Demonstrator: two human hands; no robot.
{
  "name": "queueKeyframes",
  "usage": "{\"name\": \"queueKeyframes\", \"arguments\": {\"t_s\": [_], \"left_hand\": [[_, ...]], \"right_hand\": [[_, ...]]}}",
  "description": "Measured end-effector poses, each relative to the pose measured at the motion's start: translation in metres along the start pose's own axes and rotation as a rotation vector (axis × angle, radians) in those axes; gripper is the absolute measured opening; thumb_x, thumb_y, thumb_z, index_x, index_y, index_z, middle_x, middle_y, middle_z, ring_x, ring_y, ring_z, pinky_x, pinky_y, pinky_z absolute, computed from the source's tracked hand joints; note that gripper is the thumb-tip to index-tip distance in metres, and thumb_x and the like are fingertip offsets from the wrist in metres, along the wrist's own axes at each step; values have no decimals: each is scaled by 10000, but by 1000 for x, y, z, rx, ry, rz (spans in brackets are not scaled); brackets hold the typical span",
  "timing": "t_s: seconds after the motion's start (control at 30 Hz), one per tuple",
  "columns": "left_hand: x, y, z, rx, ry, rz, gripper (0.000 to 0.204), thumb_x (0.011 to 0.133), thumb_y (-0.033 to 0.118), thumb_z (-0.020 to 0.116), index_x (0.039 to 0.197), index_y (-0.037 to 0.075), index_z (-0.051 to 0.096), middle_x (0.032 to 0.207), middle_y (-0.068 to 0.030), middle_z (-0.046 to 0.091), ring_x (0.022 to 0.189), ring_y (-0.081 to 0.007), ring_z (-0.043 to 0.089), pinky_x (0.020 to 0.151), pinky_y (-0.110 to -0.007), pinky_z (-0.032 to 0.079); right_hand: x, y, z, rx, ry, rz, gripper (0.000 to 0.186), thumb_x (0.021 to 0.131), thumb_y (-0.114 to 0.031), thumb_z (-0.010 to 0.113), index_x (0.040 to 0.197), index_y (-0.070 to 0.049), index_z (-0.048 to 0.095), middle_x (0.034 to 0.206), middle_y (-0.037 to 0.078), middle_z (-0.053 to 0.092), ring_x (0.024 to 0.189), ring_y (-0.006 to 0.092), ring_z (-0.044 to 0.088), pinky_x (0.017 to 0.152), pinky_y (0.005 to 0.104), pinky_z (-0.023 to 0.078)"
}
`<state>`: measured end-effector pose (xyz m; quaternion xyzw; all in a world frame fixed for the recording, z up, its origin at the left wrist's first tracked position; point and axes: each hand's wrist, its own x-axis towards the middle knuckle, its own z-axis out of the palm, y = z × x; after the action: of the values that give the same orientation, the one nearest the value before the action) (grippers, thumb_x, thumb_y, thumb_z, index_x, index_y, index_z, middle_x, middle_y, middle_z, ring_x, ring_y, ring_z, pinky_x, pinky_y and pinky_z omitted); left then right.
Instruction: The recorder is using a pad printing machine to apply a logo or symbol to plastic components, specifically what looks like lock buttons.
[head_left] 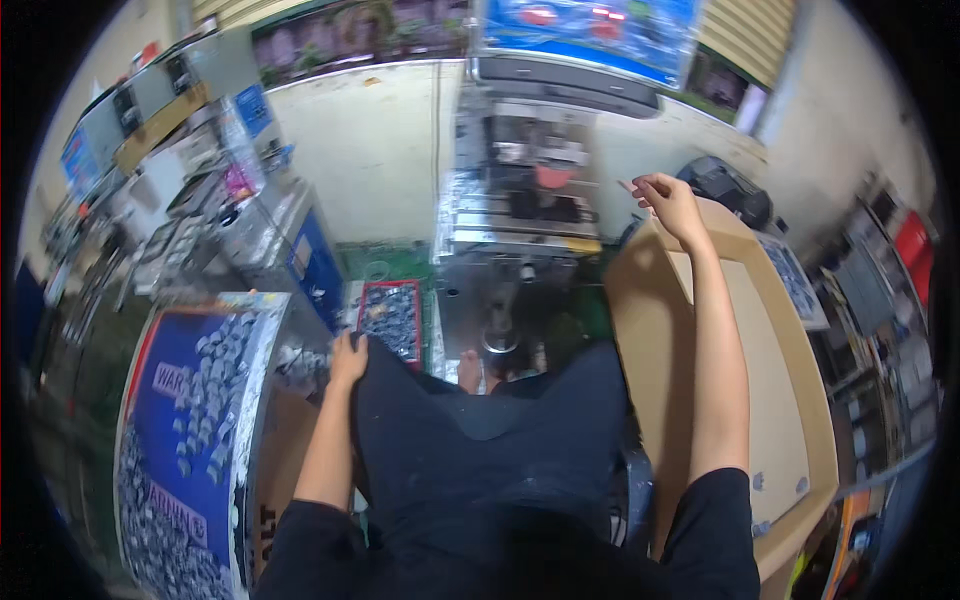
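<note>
My right hand (pixel 668 202) is raised over the far end of a large cardboard box, just right of a metal press-like machine (pixel 525 205). Its fingers are pinched on a thin, short stick (pixel 626 185), blurred, whose kind I cannot make out. My left hand (pixel 348 360) rests at my left knee with nothing visible in it; its fingers lie loosely against the dark trousers. The machine stands straight ahead between my knees, with a pinkish-red part (pixel 555 177) in its middle. Inside the cardboard box (pixel 820 430) a few small grey pieces (pixel 802 486) lie near the close end.
On the left, a blue-topped table (pixel 150 420) carries many small grey pieces (pixel 215 385). A red-rimmed tray (pixel 418 320) of similar pieces sits on the green floor. Behind is a cluttered metal cabinet (pixel 270 235). Shelves (pixel 875 330) line the right side, near a black bag-like object (pixel 725 190).
</note>
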<state>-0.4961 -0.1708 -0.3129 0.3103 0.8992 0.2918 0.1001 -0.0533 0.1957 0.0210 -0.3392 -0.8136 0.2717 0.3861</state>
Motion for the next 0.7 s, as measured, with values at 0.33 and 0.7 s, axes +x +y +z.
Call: {"name": "queueKeyframes", "arguments": {"t_s": [0.33,0.7], "left_hand": [[39,38,-2,-146,22,-36,518,985,442,579,1266,15,662,1192,-229,701,1181,-412,643,1000,-449,488],[17,334,-109,-825,135,743,336,1070,243,546,1151,-36,716,1083,-118,752,1018,-170,666,920,-316,504]], "right_hand": [[-88,148,-116,-564,-187,727,441,907,-409,750,715,-15,697,647,117,696,539,199,668,495,364,528],[-79,131,-87,-612,-590,1222,637,1011,-459,571,1267,122,626,1106,303,718,965,350,752,818,472,607]]}}
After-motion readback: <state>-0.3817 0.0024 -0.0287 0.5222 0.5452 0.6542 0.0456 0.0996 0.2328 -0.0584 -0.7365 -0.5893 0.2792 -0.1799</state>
